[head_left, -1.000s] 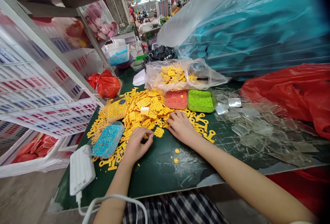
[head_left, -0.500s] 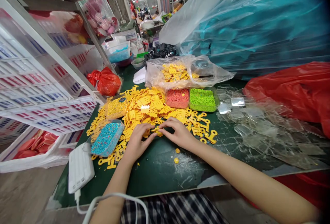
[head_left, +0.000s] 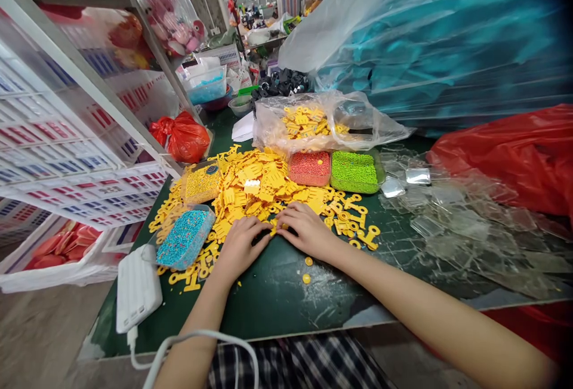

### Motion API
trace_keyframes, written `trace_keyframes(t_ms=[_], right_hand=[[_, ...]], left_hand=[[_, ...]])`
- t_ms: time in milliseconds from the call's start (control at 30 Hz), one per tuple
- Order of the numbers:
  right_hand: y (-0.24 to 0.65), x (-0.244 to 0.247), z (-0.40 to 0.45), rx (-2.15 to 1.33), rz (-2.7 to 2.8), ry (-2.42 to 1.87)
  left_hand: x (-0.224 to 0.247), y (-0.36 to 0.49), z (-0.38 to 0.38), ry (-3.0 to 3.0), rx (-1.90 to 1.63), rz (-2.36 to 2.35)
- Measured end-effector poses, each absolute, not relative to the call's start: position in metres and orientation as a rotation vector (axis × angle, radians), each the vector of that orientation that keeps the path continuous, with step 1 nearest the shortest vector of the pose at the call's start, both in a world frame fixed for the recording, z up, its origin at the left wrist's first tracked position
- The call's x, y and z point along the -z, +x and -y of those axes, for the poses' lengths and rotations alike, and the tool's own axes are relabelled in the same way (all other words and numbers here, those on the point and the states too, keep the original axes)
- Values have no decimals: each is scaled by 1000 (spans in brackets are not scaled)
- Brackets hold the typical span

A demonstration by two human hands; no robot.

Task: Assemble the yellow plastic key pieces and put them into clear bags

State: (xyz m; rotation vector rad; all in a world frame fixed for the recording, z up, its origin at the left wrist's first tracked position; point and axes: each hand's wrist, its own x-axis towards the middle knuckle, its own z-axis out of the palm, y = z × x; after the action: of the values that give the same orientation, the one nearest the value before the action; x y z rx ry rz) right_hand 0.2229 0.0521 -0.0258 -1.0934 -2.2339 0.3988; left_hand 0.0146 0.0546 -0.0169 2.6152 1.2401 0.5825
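Observation:
Fingertips of my left hand (head_left: 244, 246) and my right hand (head_left: 307, 231) meet at a small yellow plastic piece (head_left: 274, 229), both pinching it just above the green table (head_left: 277, 299). Its details are partly hidden by the fingers. Behind the hands spreads a heap of yellow plastic parts (head_left: 250, 183). Tubs of blue beads (head_left: 184, 238), yellow beads (head_left: 202, 185), red beads (head_left: 310, 168) and green beads (head_left: 354, 170) stand around the heap. Two small yellow discs (head_left: 307, 278) lie in front of my right hand.
A white power bank (head_left: 138, 290) with a cable lies at the left edge. Clear plastic pieces (head_left: 452, 222) and a red bag (head_left: 514, 150) are at the right. Behind the tubs sits a clear bag of yellow parts (head_left: 308, 123). Crates (head_left: 80, 138) stand left.
The fingers have shifted slightly around the yellow piece, and less of it shows between them. The camera view has moved a little.

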Motion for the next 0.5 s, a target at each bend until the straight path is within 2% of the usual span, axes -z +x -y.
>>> trace_keyframes(t_ms=[500], right_hand=[[239, 9, -46, -496, 2449, -1160]], left_hand=[[10, 14, -52, 2612, -538, -1149]])
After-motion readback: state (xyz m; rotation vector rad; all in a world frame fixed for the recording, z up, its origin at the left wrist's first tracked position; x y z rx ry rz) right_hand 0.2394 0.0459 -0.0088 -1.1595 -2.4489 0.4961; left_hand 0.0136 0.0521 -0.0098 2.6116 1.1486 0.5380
